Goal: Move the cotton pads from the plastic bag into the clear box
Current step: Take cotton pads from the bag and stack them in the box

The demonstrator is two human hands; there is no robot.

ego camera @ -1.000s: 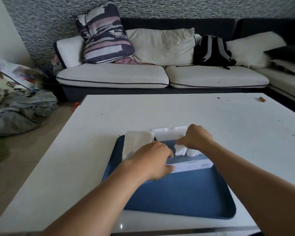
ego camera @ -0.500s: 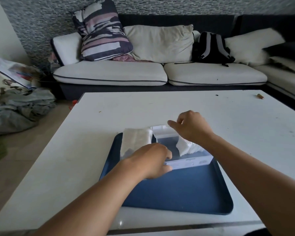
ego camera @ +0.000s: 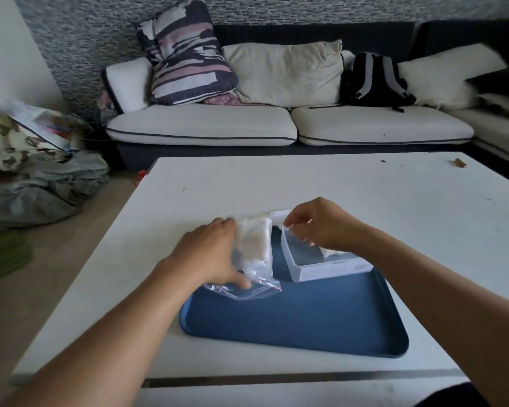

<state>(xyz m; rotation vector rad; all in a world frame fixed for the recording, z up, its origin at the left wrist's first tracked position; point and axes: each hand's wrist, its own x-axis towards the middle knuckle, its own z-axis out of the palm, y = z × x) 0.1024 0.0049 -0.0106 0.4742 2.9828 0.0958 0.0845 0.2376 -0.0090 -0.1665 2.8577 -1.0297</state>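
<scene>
My left hand (ego camera: 209,257) grips the clear plastic bag (ego camera: 254,248) of white cotton pads and holds it tilted above the left far part of the blue tray (ego camera: 306,324); the bag's open mouth hangs toward me. The clear box (ego camera: 329,270) stands on the tray's far right. A few cotton pads (ego camera: 332,253) lie inside it, partly hidden by my wrist. My right hand (ego camera: 321,224) hovers over the box with loosely curled fingers, its fingertips close to the bag's upper right corner, and I see nothing in it.
The tray sits on a white table (ego camera: 276,183). A small brown object (ego camera: 459,163) lies at the table's far right. Behind the table stands a sofa (ego camera: 203,124) with cushions and a black backpack (ego camera: 375,80). Clothes are piled on the floor at left.
My left hand left the box's front and picked the bag up off the tray. My right hand let its pads drop into the box and moved left toward the bag.
</scene>
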